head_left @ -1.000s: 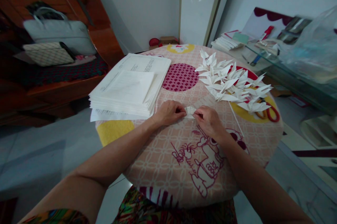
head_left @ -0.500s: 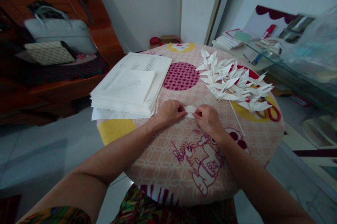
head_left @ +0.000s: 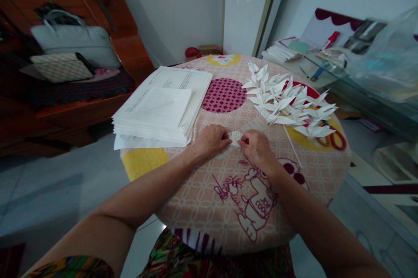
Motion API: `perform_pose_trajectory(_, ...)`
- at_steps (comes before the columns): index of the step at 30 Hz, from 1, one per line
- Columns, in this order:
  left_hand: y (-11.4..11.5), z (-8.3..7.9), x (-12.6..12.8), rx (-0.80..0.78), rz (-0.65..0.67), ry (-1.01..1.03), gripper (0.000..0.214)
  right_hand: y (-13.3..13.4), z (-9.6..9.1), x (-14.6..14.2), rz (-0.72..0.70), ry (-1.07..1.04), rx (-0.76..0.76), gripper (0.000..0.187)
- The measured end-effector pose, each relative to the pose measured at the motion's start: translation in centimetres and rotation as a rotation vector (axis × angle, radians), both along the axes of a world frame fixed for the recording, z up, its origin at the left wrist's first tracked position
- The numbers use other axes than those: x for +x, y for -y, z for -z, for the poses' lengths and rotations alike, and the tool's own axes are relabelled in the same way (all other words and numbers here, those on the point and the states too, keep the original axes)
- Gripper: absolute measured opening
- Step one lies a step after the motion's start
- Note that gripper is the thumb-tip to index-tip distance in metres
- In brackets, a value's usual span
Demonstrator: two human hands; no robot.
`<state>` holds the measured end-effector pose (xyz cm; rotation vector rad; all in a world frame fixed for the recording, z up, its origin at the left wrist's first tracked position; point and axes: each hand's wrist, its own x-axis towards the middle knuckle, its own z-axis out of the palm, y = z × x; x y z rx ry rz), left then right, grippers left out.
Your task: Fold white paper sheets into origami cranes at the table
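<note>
Between my two hands, over the middle of the round table, is a small piece of folded paper (head_left: 235, 138) with print on it. My left hand (head_left: 214, 137) pinches its left edge between thumb and fingers. Its right edge is pinched by my right hand (head_left: 256, 145), fingers curled. A pale strip (head_left: 255, 123) lies on the cloth just beyond the right hand. To the right sits a heap of folded white paper cranes (head_left: 284, 99). The stack of printed paper sheets (head_left: 153, 112) stands to the left, with smaller squares on top.
A patterned pink tablecloth (head_left: 196, 199) covers the table. Scissors with red-orange handles (head_left: 338, 138) lie under the cranes at the right edge, near a thin white stick (head_left: 293, 144). At right is a glass shelf (head_left: 369, 95); at left, a wooden bench (head_left: 81, 103) with a grey handbag (head_left: 75, 40).
Both hands stay in nearly the same place, still pinching the folded paper. The paper's top edge looks slightly flatter. The view has shifted a little.
</note>
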<state>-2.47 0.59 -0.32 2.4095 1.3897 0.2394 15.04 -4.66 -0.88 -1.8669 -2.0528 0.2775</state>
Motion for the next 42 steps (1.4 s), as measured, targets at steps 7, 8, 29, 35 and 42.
perform_pose_trajectory(7,-0.2,0.0,-0.1,-0.007,0.011,0.009,0.021,0.1,-0.2,-0.1,0.004,0.016,-0.009,0.013)
perform_pose_trajectory(8,-0.3,0.0,-0.1,-0.007,0.013,0.008,0.021,0.1,-0.2,-0.1,0.005,0.019,-0.009,0.013)
perform_pose_trajectory(29,-0.2,0.7,-1.2,0.073,0.359,0.316,0.022,-0.1,0.1,0.3,-0.005,-0.063,0.018,0.011)
perform_pose_trajectory(35,-0.5,0.8,-1.6,0.063,0.498,0.288,0.031,-0.1,-0.3,0.5,0.026,-0.166,-0.038,0.007)
perform_pose_trajectory(42,-0.4,0.3,-1.6,0.107,0.547,0.221,0.03,-0.4,-0.8,0.4,0.064,-0.113,-0.092,0.007)
